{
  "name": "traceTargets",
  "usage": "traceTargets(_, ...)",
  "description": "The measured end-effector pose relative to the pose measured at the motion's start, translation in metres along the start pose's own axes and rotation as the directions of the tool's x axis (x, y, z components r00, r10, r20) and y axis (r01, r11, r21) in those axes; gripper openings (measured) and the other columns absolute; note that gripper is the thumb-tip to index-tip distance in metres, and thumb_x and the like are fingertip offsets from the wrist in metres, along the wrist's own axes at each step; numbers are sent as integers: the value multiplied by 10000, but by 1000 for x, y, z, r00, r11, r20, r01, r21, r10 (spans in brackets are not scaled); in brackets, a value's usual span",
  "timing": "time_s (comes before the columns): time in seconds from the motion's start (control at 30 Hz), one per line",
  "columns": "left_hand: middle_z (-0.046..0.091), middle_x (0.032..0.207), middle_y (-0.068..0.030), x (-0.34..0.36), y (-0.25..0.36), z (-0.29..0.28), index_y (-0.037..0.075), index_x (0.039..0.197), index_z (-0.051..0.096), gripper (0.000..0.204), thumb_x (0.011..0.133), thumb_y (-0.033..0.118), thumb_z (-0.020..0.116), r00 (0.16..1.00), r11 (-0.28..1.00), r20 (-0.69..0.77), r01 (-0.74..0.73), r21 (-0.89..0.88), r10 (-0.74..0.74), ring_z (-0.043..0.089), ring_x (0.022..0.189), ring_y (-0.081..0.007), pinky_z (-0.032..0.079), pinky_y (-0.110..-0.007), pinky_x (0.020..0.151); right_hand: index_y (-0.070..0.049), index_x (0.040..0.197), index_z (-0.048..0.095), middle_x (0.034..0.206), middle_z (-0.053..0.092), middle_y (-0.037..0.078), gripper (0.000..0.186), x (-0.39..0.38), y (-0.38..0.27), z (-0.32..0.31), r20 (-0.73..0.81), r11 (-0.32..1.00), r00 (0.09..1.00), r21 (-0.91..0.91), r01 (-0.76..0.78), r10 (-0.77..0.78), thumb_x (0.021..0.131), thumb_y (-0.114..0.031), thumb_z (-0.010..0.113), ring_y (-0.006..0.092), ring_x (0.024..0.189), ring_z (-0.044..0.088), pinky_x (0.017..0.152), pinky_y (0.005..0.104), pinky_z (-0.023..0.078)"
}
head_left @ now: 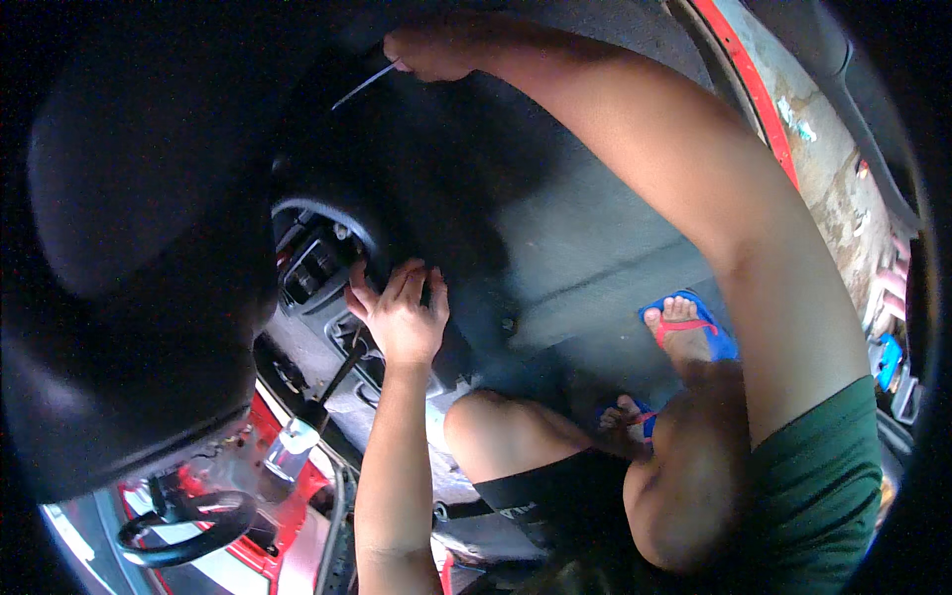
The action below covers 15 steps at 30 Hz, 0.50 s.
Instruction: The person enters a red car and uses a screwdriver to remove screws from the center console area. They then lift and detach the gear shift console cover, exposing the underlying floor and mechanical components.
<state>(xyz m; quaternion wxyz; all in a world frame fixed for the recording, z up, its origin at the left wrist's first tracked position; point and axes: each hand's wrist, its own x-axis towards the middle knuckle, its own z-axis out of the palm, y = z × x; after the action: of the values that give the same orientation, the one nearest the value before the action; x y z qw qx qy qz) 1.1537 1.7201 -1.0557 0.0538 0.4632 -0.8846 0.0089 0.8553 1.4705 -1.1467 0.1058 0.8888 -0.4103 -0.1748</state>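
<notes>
High in the view, my right hand (pixel 431 52) is closed around a screwdriver (pixel 364 85). Its thin metal shaft points down and left past dark trim, and the handle is hidden in my fist. Lower down, my left hand (pixel 402 319) rests against a dark console panel (pixel 372 220), fingers bent and spread apart, thumb by the edge of an opening. Inside that opening (pixel 315 268) dark parts show, too dim to name. Just left of my left wrist stands a gear lever (pixel 342 382), topped by a clear knob (pixel 295 448).
A large black dashboard (pixel 129 208) fills the left side. A black steering wheel (pixel 188 529) lies at lower left. Grey carpet (pixel 585 248) covers the footwell, where my feet wear blue sandals (pixel 721 342). At upper right runs a red door sill (pixel 749 79).
</notes>
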Motion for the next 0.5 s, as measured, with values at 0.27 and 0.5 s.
traceTargets(0.27,761,1055,30,-1,-1,2,120,886,791,223,858,335,737,999,999,-27,38,-12,-38,424,1366,-407,297,-577,1124,32,1213,574,1167,628,239,479,-6,-4,-7,-385,838,820,509,-194,424,898,-305,700,406,1134,595,977,486,479)
traceTargets(0.5,755,1028,15,-6,-8,-6,118,922,786,238,873,339,713,996,996,-5,85,-37,-86,431,1370,-391,301,-601,1118,-31,1032,626,928,687,206,285,-35,-3,-68,-313,799,911,601,-28,267,1045,-304,546,416,926,671,822,526,508)
